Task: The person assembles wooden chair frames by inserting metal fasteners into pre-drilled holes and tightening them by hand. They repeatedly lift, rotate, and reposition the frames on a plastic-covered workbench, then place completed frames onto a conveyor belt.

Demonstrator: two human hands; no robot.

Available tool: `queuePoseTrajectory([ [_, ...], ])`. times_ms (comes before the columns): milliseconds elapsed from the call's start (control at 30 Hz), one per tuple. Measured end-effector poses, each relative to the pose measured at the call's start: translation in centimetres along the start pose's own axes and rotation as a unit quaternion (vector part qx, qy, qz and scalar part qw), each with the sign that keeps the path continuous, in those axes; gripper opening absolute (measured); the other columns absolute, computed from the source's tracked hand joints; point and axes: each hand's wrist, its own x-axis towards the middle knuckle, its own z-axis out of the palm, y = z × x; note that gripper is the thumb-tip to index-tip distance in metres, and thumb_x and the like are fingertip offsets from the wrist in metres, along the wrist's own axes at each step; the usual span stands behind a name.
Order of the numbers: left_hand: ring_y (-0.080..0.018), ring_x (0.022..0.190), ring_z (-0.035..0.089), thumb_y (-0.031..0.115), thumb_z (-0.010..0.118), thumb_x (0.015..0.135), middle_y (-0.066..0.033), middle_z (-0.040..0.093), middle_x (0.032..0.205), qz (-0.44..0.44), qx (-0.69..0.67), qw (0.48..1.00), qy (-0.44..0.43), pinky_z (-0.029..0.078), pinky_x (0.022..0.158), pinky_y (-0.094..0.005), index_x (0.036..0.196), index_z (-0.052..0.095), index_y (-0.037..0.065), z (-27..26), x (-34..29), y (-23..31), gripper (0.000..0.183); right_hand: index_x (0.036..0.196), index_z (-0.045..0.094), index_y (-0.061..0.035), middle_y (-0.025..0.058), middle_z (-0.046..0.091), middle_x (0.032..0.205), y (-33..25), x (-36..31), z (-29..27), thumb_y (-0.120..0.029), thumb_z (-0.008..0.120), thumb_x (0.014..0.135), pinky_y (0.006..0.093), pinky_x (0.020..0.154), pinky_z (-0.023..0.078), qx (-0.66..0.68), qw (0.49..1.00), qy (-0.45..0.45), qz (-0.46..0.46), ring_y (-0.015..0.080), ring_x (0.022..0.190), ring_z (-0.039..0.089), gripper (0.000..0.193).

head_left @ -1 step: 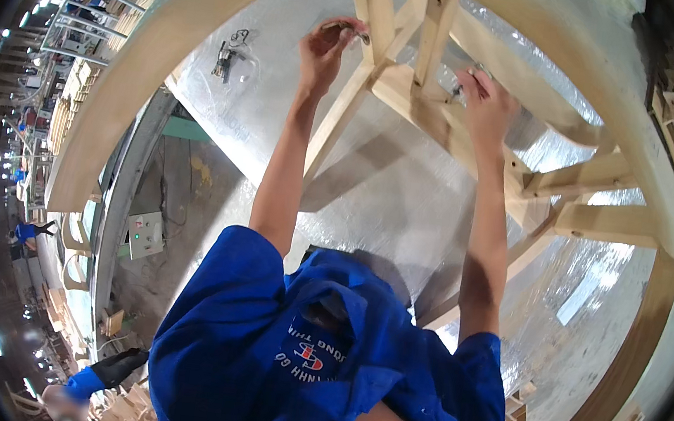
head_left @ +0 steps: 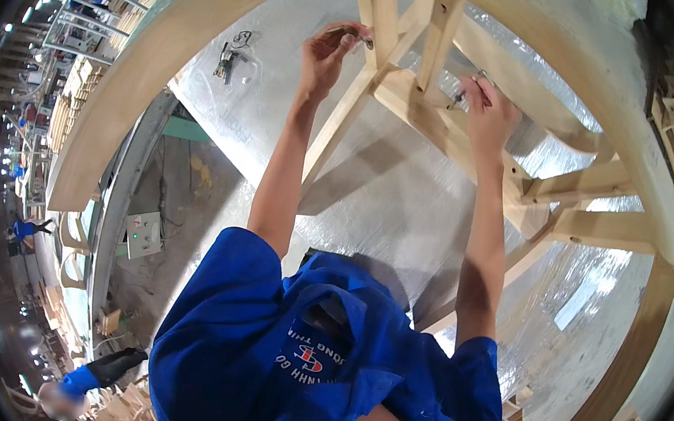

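Observation:
My left hand (head_left: 323, 61) is closed around small dark metal pieces (head_left: 368, 43) beside an upright pale wooden leg (head_left: 376, 7). Their exact kind is too small to tell. Over the wooden rail (head_left: 419, 110), my right hand (head_left: 489, 111) pinches a slender metal piece (head_left: 456, 100) that points down and left toward the rail. Its shape is partly hidden by my fingers. A second wooden post (head_left: 439, 35) with a dark hole near its top meets this rail between my hands.
The big curved wooden frame (head_left: 156, 48) arcs around the work. Metal hardware (head_left: 225, 62) lies on the plastic-covered tabletop (head_left: 287, 30) to the left. Wooden crosspieces (head_left: 605, 227) stand at the right. Past the table edge is a control box (head_left: 144, 235); another person (head_left: 89, 379) is at lower left.
The whole view has shifted slightly. My right hand sits a touch lower and farther right in the picture; both hands keep their grip.

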Motion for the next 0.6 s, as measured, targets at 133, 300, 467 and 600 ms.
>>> queuePoseTrajectory([
  [133, -0.0155, 0.092, 0.062, -0.001, 0.065, 0.084, -0.0103, 0.065, 0.094, -0.012, 0.005, 0.999, 0.037, 0.05, 0.08, -0.0266, 0.095, 0.058, -0.004, -0.2, 0.0, -0.4, 0.013, 0.077, 0.065, 0.0005, -0.0015, 0.063, 0.066, -0.3, 1.5, -0.8, -0.012, 0.063, 0.087, 0.0202, 0.06, 0.045, 0.148, 0.987, 0.041, 0.054, 0.006, 0.057, 0.054, 0.016],
  [300, -0.0118, 0.072, 0.06, -0.011, 0.073, 0.069, -0.0071, 0.062, 0.079, 0.078, -0.047, 0.987, 0.129, 0.053, 0.069, -0.026, 0.084, 0.055, -0.002, 1.8, 0.8, -1.3, 0.026, 0.078, 0.063, 0.0038, 0.0009, 0.061, 0.065, -3.2, 1.9, -1.0, -0.009, 0.06, 0.089, 0.0203, 0.055, 0.045, 0.218, 0.972, -0.082, 0.041, 0.0055, 0.059, 0.054, 0.017],
  [467, -0.0126, 0.082, 0.061, -0.011, 0.068, 0.075, -0.0059, 0.064, 0.086, 0.047, 0.072, 0.996, 0.032, 0.052, 0.079, -0.0283, 0.088, 0.06, -0.007, -0.5, 0.7, -1.6, 0.016, 0.077, 0.062, 0.0047, 0.0017, 0.06, 0.065, -5.2, -3.1, 0.8, -0.012, 0.061, 0.089, 0.021, 0.053, 0.045, 0.167, 0.95, -0.215, 0.151, 0.0053, 0.057, 0.054, 0.021],
  [600, -0.0137, 0.077, 0.063, -0.011, 0.071, 0.071, -0.0098, 0.065, 0.086, 0.031, 0.108, 0.978, 0.176, 0.055, 0.073, -0.0297, 0.081, 0.058, -0.007, 0.2, 0.9, -2.7, 0.017, 0.076, 0.061, 0.0054, 0.0017, 0.06, 0.063, -4.3, -5.6, 2.0, -0.016, 0.065, 0.087, 0.0213, 0.052, 0.046, 0.142, 0.952, -0.222, 0.155, 0.0042, 0.056, 0.053, 0.024],
])
